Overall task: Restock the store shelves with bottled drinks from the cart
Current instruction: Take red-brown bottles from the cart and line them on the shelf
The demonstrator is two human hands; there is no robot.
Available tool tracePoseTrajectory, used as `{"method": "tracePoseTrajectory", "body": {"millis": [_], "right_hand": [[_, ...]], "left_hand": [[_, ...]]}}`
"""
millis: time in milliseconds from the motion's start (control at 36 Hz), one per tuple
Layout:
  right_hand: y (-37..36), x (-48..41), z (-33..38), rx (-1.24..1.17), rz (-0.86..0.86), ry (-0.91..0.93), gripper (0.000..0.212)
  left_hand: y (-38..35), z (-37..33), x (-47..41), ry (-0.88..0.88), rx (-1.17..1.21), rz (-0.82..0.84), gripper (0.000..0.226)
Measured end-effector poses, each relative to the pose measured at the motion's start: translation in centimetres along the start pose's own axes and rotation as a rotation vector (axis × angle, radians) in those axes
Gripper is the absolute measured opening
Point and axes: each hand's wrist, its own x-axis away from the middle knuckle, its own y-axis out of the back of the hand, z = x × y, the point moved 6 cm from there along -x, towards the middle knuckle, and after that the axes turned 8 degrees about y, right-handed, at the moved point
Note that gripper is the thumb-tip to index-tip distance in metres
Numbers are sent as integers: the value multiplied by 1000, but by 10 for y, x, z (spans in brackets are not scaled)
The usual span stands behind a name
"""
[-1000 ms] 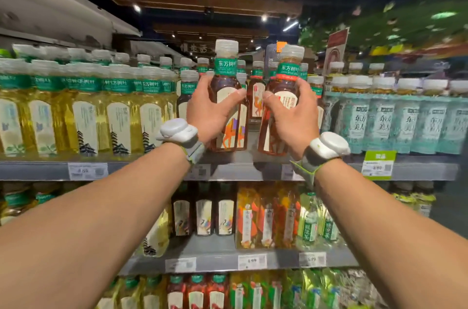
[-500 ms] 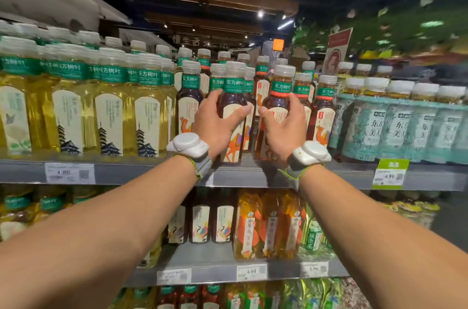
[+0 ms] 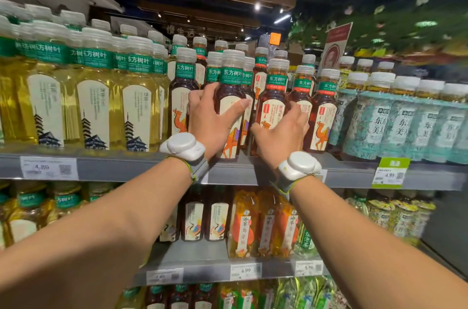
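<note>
While in left hand, right hand: dark-tea bottles.

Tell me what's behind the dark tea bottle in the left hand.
Behind the held bottle stand same-brand dark bottles; only caps and necks show, bodies covered by it.

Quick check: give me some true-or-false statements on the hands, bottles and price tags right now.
1. The left hand grips the left dark bottle; the right hand grips the right dark bottle. True.
2. Both dark bottles are on the lower shelf. False: they stand on the upper shelf.
3. The yellow bottles stand left of the dark ones. True.
4. The green price tag hangs below the yellow bottles. False: it hangs below the teal-labelled bottles, at the right.
</note>
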Motion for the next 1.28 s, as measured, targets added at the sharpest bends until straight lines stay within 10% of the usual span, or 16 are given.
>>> {"method": "tracePoseTrajectory", "body": {"millis": [1278], "right_hand": [[-26, -28, -34, 241, 184, -265, 82]], "left_hand": [[3, 0, 4, 27, 27, 25, 75]]}}
